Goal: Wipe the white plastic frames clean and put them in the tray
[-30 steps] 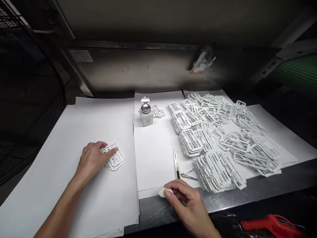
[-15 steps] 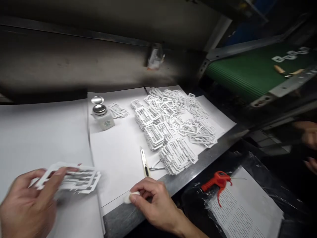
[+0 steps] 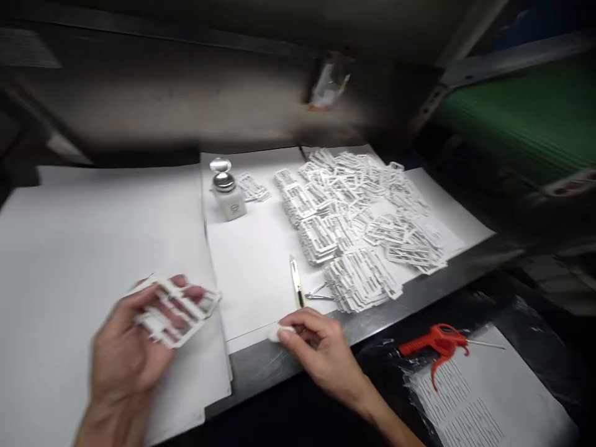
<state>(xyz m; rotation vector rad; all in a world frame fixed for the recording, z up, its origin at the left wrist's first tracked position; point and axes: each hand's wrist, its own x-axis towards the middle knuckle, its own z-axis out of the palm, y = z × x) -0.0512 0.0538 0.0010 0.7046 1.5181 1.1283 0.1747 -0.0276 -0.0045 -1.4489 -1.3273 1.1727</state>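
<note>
Over the left sheet of white paper (image 3: 93,248), my left hand (image 3: 133,338) grips a white slotted plastic frame (image 3: 179,310), palm turned up with the fingers behind it. Whether it is one frame or a few together, I cannot tell. My right hand (image 3: 321,347) pinches a small white wad (image 3: 275,334), perhaps cloth or cotton, above the metal table edge. Just beyond that hand lie a utility knife (image 3: 297,279) and metal tweezers (image 3: 319,293). Many similar white frames (image 3: 358,279) are stacked and heaped to the right on the paper.
A dispenser bottle (image 3: 230,198) with its metal lid up stands at the back, beside a few frames (image 3: 252,186). A red air blow gun (image 3: 437,344) lies on a printed sheet (image 3: 493,397) at lower right. A green conveyor belt (image 3: 526,118) is at upper right.
The view has swung left, so the table things sit further right. My left hand has rotated palm up, tilting the frame. My right hand keeps its pinch on the wad.
</note>
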